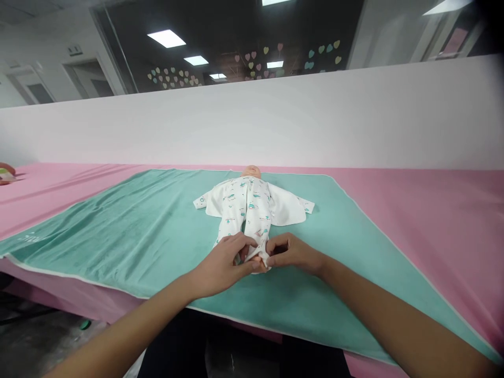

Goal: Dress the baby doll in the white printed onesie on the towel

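A baby doll (252, 170) lies on its back on a green sheet (165, 226), head at the far end and feet toward me. It wears a white romper (236, 197) with a small green and red print, and its white front flaps are spread to both sides. My right hand (293, 253) pinches the edge of the leg cuff (263, 252) on the right of the view. My left hand (224, 262) has thumb and fingers closed on the same leg end from the other side. Between the hands part of the doll's bare foot (260, 262) shows.
Under the sheet is a pink table cover (413, 210). A white low wall (252, 121) runs along the far edge, with dark glass and heart stickers (173, 77) above. At the far left lies a partly seen object (6, 172). My legs are below the front edge.
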`<state>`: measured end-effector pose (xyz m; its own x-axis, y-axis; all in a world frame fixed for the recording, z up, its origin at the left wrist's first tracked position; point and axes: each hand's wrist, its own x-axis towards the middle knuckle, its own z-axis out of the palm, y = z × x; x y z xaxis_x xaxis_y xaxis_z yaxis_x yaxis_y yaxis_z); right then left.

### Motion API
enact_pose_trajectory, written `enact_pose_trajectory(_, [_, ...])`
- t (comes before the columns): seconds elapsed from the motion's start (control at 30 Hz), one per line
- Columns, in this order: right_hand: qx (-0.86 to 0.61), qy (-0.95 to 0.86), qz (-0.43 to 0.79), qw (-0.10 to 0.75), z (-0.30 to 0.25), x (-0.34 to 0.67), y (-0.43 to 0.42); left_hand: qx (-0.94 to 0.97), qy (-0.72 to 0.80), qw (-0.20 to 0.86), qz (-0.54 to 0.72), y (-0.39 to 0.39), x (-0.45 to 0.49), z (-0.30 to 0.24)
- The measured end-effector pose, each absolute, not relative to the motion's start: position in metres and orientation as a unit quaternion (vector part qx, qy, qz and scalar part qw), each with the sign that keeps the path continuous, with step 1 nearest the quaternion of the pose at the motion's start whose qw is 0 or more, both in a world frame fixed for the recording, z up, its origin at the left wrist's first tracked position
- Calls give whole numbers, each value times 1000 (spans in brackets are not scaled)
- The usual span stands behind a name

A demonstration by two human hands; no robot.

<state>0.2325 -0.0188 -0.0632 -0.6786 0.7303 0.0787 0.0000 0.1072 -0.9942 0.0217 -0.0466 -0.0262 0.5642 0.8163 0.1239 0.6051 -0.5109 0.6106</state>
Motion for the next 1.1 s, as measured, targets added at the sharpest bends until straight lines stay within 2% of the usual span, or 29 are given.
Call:
enact_pose_trajectory(0.23, [-243, -610, 680, 325, -65, 242, -16, 828, 451, 214, 257, -61, 45, -37])
enact_pose_trajectory(0.37, [-243, -641, 677, 266, -63, 247, -15, 823, 448, 170, 305, -62, 45, -52])
enact_pose_trajectory(0.53, [-286, -688, 647, 161, -60, 249, -13, 793, 462, 191, 348, -62, 38, -63])
enact_pose_trajectory(0.63, [-296, -696, 641, 131, -59, 248, -14, 805, 472, 120, 337, -62, 34, -69])
enact_pose_trajectory(0.77, [-279, -685, 654, 158, -60, 248, -13, 850, 423, -51, 309, -59, 31, -73])
enact_pose_trajectory(0.9, [-264, -665, 667, 207, -63, 249, -12, 844, 360, -170, 360, -53, 29, -68])
enact_pose_trajectory(1.0, [-259, -646, 681, 227, -65, 249, -11, 835, 342, -159, 401, -52, 28, -64])
enact_pose_trajectory(1.1, [-252, -641, 689, 227, -65, 248, -11, 839, 335, -89, 419, -57, 28, -63])
